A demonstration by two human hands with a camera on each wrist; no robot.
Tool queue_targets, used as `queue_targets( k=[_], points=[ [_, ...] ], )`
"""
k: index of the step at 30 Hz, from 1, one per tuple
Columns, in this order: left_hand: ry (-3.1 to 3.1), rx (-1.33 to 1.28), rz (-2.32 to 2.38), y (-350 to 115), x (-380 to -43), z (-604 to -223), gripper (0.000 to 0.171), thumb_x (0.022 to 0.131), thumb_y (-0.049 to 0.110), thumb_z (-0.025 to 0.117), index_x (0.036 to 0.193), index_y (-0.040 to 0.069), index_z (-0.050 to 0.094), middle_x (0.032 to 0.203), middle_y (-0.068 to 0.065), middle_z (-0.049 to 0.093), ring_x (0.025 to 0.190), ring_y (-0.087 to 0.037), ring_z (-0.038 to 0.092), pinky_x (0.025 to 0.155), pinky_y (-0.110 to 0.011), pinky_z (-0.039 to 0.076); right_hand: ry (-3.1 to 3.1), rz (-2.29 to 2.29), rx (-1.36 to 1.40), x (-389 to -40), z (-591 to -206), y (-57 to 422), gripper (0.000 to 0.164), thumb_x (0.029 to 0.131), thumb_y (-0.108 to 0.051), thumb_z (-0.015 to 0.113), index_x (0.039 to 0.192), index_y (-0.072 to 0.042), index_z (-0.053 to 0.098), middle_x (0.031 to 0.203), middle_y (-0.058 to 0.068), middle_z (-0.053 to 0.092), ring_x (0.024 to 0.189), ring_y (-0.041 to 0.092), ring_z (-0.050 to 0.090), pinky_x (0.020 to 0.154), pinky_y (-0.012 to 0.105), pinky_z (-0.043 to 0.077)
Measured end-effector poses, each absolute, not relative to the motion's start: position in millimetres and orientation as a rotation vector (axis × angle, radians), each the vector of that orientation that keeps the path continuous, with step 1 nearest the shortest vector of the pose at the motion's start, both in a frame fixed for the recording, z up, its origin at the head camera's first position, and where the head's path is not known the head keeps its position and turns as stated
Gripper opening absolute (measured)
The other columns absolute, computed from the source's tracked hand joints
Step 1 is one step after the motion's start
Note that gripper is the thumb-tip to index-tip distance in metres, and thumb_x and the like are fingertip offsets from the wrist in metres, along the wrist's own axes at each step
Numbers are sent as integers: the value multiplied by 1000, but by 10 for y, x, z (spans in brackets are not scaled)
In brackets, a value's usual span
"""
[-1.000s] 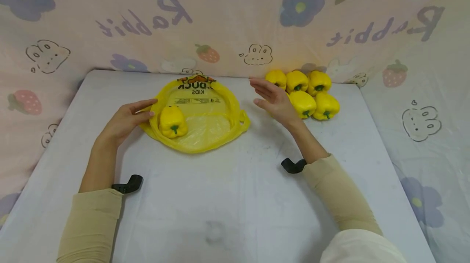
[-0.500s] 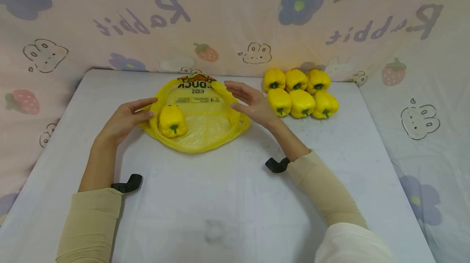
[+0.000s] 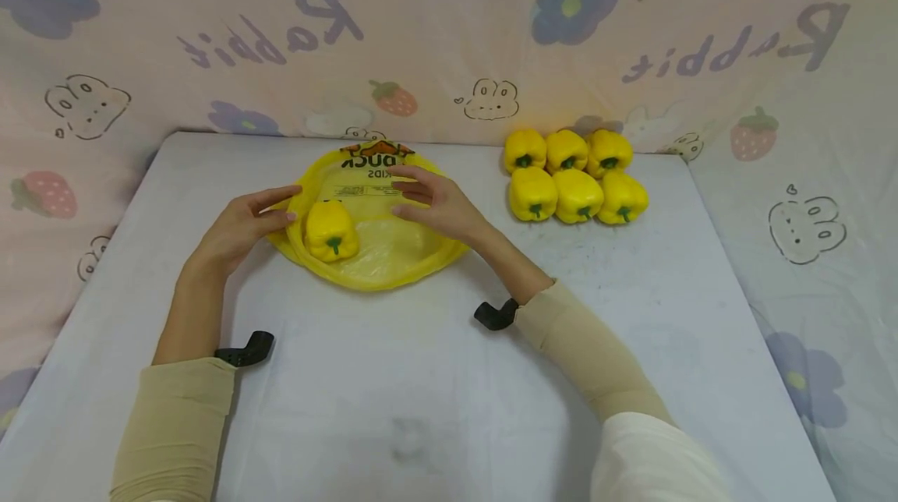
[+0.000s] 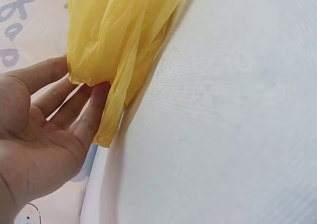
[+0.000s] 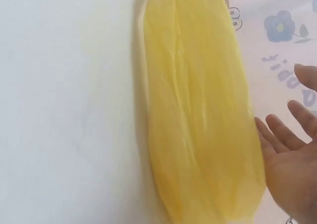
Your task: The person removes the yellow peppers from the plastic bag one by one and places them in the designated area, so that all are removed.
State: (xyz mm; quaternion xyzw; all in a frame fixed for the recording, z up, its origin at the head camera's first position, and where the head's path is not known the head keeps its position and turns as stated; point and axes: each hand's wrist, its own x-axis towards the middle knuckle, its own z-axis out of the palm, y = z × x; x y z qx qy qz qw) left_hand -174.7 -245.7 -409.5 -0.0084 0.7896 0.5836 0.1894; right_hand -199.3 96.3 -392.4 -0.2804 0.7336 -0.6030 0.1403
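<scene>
A yellow plastic bag (image 3: 368, 282) stands on the table with its mouth spread wide and dark printing on its far inner wall. One yellow bell pepper (image 3: 330, 229) lies inside, at the left. My left hand (image 3: 235, 235) is at the bag's left side; in the left wrist view its extended fingers (image 4: 88, 117) touch the yellow plastic. Over the right part of the mouth, my right hand (image 3: 445, 210) is held with fingers apart and nothing in them. The right wrist view shows that hand (image 5: 292, 172) partly behind the bag's wall.
Several yellow bell peppers (image 3: 577, 196) sit in two rows at the back right of the white table (image 3: 393, 377). A patterned curtain (image 3: 435, 34) rises right behind the table. Each wrist carries a black camera mount (image 3: 495, 316).
My right hand has moved left from beside the rows of peppers to over the bag's mouth. The left hand, the bag and the pepper inside look the same.
</scene>
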Motion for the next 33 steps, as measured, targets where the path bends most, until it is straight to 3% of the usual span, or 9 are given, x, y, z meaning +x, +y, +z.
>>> queue_targets(
  k=[5,12,21,33],
  points=[
    [2237,-28,1634,-2451,-1750,-4084,57,99,22,64,151,12,43,161,-5,28,144,-22,28,110,-25,37,2098,-1691,-817,-2002,-3980,776,61,93,-14,71,147,-5,45,151,8,45,134,29,48,110,33,40],
    [2237,-16,1621,-2433,-1750,-4046,57,100,21,62,151,11,42,162,-6,27,144,-22,28,111,-27,36,2081,-1654,-830,-2015,-4055,545,63,92,-12,73,146,-1,44,152,16,42,132,35,49,108,40,43],
    [2246,-20,1608,-2437,-1758,-4050,57,100,22,62,152,12,41,161,-6,29,145,-23,28,114,-33,33,2112,-1505,-695,-2011,-4088,312,73,90,-28,76,151,-12,40,153,8,42,132,22,49,104,24,44],
    [2251,6,1617,-2434,-1777,-4081,56,100,22,62,151,11,43,160,-6,30,144,-23,30,113,-31,35,2275,-1243,-612,-1974,-4133,123,83,86,-48,75,154,-21,36,150,0,45,129,12,49,105,21,39]
  ],
)
